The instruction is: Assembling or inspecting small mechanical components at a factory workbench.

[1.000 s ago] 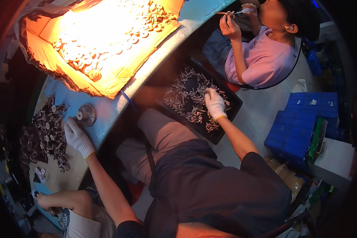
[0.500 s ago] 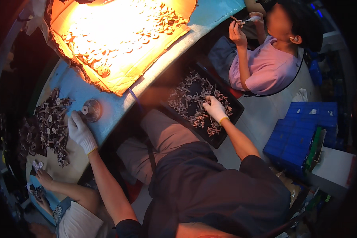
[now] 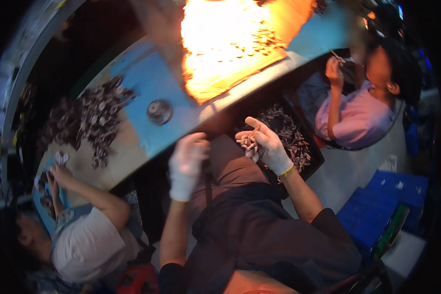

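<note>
My right hand (image 3: 273,149), in a white glove with a yellow cuff, is raised over the near-left side of a black tray (image 3: 316,167). Several small, stick-like brownish pieces (image 3: 248,142) are gathered in its fingers; their exact kind is unclear. Many similar pieces (image 3: 294,137) lie in the tray. My left hand (image 3: 188,164), also gloved, hangs in front of the table edge, smeared by motion, so its fingers cannot be read. On the blue table mat (image 3: 154,73) beyond it sits a round object (image 3: 159,112) with a lighter middle.
A heap of dark brown parts (image 3: 103,115) covers the table's left. Brightly lit cardboard (image 3: 225,88) holding small round pieces lies at the far side. A co-worker (image 3: 90,240) sits at left, another (image 3: 360,117) at right. Blue crates (image 3: 377,206) stand on the right.
My right hand has come up out of the tray with small pieces in it. My left hand has moved off the round object, rightward to the front of the table. The view has shifted.
</note>
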The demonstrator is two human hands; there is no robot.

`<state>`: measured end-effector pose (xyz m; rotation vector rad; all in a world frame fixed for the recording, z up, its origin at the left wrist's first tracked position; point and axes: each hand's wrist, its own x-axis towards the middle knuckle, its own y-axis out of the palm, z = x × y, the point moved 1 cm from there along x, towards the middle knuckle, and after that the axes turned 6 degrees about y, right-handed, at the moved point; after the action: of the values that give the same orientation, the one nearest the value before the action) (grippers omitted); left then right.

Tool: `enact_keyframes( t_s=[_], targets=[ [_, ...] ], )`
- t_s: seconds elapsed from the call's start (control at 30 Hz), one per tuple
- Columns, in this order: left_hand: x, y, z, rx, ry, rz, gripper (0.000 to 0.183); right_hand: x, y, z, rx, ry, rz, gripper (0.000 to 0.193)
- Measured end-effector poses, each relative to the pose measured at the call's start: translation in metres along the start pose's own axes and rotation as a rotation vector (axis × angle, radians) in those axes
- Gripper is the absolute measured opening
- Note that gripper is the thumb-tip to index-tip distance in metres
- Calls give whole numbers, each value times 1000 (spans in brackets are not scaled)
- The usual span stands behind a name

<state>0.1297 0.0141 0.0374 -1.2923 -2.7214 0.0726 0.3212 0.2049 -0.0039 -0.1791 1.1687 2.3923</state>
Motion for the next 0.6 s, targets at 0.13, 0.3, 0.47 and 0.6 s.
enact_keyframes(
  t_s=[0.13, 0.3, 0.47, 0.6],
  targets=[
    [-17, 34, 27, -547, -380, 1, 51, 21, 41, -30, -627, -146, -90, 63],
    [-18, 5, 36, -623, -379, -49, 48, 29, 70, -33, -934, -155, -97, 64],
    [-22, -9, 28, -420, -357, -60, 41, 43, 92, -29, -1299, -292, 7, 73],
    [-16, -21, 19, -472, -380, -227, 31, 44, 146, 13, -1748, -794, 53, 87]
  ],
)
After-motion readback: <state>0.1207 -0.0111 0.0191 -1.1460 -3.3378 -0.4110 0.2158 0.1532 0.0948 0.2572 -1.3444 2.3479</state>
